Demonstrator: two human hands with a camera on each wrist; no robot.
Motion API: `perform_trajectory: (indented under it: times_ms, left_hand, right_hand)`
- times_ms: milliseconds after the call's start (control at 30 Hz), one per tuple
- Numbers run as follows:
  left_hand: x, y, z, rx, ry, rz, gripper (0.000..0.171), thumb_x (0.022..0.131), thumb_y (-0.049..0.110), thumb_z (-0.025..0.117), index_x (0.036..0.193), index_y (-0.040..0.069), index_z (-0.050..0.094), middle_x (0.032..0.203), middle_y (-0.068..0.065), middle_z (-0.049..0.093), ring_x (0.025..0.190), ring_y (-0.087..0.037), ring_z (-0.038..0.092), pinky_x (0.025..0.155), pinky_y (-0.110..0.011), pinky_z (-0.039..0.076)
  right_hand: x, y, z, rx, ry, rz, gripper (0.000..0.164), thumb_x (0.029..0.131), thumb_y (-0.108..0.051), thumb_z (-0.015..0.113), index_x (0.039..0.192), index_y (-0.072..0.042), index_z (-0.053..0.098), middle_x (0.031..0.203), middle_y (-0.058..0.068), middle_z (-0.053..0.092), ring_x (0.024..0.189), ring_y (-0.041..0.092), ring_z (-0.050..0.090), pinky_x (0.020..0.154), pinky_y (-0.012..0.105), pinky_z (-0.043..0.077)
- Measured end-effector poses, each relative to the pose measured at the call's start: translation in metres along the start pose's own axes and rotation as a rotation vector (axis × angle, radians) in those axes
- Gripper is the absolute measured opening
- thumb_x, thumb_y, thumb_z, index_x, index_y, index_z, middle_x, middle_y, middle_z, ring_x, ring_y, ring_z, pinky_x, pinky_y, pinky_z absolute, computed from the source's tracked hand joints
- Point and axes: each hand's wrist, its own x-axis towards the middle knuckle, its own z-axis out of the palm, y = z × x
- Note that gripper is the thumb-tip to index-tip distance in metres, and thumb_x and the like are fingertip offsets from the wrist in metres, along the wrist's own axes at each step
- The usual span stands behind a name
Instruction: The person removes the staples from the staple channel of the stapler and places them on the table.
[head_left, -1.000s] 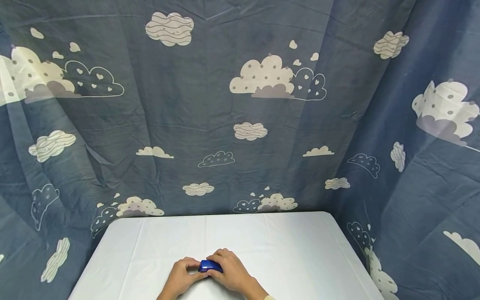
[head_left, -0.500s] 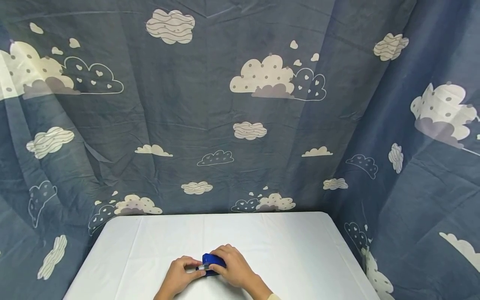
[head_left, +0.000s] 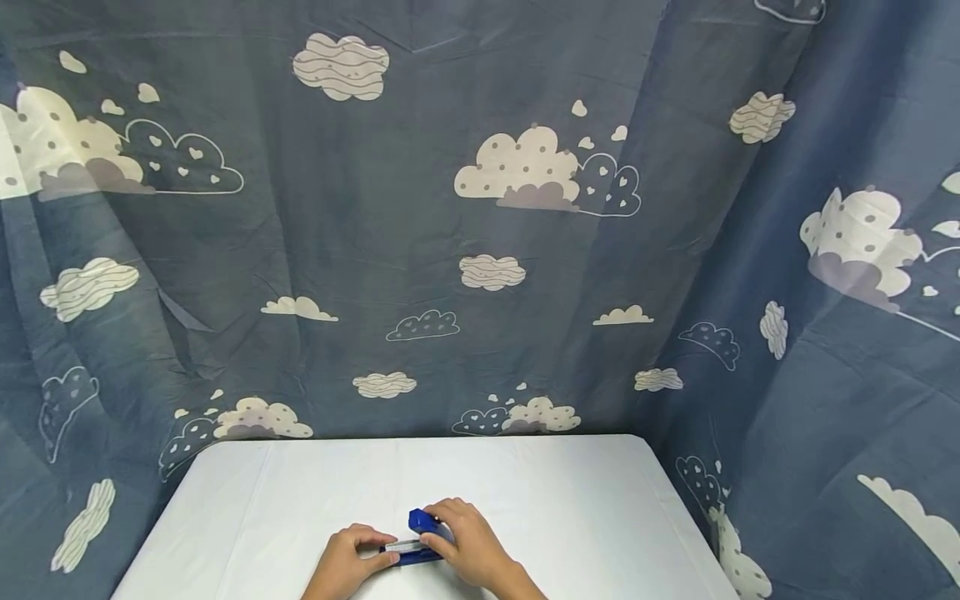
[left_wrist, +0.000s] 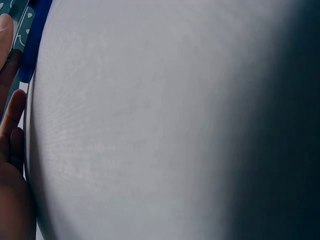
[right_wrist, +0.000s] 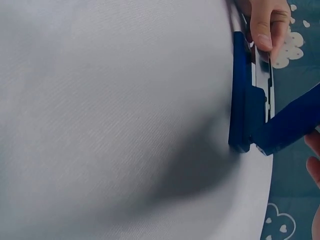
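Note:
A blue stapler stands on the white table, swung wide at its hinge. Its base (head_left: 417,557) lies low, and the silver magazine (head_left: 405,547) is exposed above it. My left hand (head_left: 347,560) pinches the front end of the base and magazine between thumb and fingers. The raised top cover (head_left: 422,521) is gripped by my right hand (head_left: 474,546) from the right side. In the right wrist view the cover (right_wrist: 295,120) tilts away from the base (right_wrist: 240,95) at the hinge. Only a strip of the blue stapler (left_wrist: 34,45) shows beside my left hand (left_wrist: 15,185) in the left wrist view.
The white table (head_left: 555,508) spreads around both hands, with rounded far corners. A dark blue curtain (head_left: 420,208) with cloud prints hangs behind it and along both sides.
The stapler was closed one second ago. My right hand has lifted its top cover up and back, uncovering the magazine, while my left hand kept hold of the front end and shifted slightly left.

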Motion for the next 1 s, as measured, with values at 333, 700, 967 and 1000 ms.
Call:
perform_trajectory:
  times_ms: [333, 700, 967, 1000]
  left_hand:
    - [-0.003, 0.002, -0.001, 0.014, 0.035, 0.005, 0.024, 0.076, 0.049, 0.088, 0.094, 0.034, 0.082, 0.093, 0.019, 0.073, 0.094, 0.000, 0.065, 0.090, -0.030, 0.054]
    - [-0.004, 0.002, 0.001, 0.043, 0.094, 0.046, 0.024, 0.075, 0.048, 0.088, 0.093, 0.034, 0.081, 0.094, 0.019, 0.074, 0.095, -0.003, 0.067, 0.091, -0.032, 0.054]
    - [-0.006, 0.003, 0.004, 0.011, 0.080, 0.018, 0.024, 0.076, 0.047, 0.088, 0.094, 0.033, 0.082, 0.095, 0.018, 0.075, 0.098, -0.003, 0.066, 0.093, -0.031, 0.053]
    - [-0.006, 0.003, 0.004, 0.006, 0.077, 0.014, 0.024, 0.076, 0.047, 0.088, 0.094, 0.032, 0.082, 0.095, 0.017, 0.075, 0.098, -0.003, 0.066, 0.093, -0.031, 0.053]
  right_hand:
    - [-0.011, 0.006, -0.004, -0.002, 0.125, -0.001, 0.033, 0.101, -0.037, 0.066, 0.125, -0.016, 0.067, 0.109, -0.007, 0.072, 0.099, 0.013, 0.067, 0.090, 0.034, 0.050]
    - [-0.021, 0.015, -0.014, -0.007, 0.202, -0.004, 0.037, 0.097, -0.032, 0.071, 0.127, -0.011, 0.066, 0.105, -0.006, 0.072, 0.094, 0.016, 0.066, 0.090, 0.035, 0.048]
    - [-0.034, 0.025, -0.024, 0.075, 0.132, 0.106, 0.034, 0.098, -0.035, 0.071, 0.126, -0.016, 0.066, 0.107, -0.010, 0.071, 0.101, 0.013, 0.064, 0.093, 0.038, 0.048]
    - [-0.036, 0.026, -0.026, 0.094, 0.122, 0.127, 0.033, 0.098, -0.036, 0.070, 0.125, -0.017, 0.067, 0.107, -0.010, 0.070, 0.101, 0.012, 0.063, 0.093, 0.038, 0.048]
